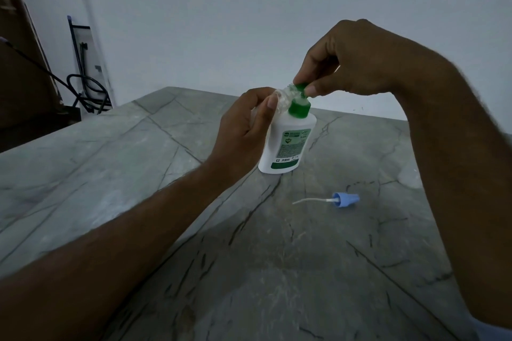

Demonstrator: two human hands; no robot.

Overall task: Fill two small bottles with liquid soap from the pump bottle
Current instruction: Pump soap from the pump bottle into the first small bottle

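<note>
A white pump bottle [286, 145] with a green label and green collar stands on the grey marble table [138, 174]. My right hand [346, 61] pinches the green pump head [301, 89] from above. My left hand [243, 130] grips a small clear bottle [282, 98], tilted, with its mouth up against the pump's nozzle. Most of that small bottle is hidden behind my fingers. A blue spray cap [347, 199] with a white dip tube lies on the table, in front and to the right of the pump bottle.
A pale wet patch [410, 174] shows on the table at the right. A white wall rises just behind the table. Dark cables and a metal frame [86, 86] stand on the floor at the far left.
</note>
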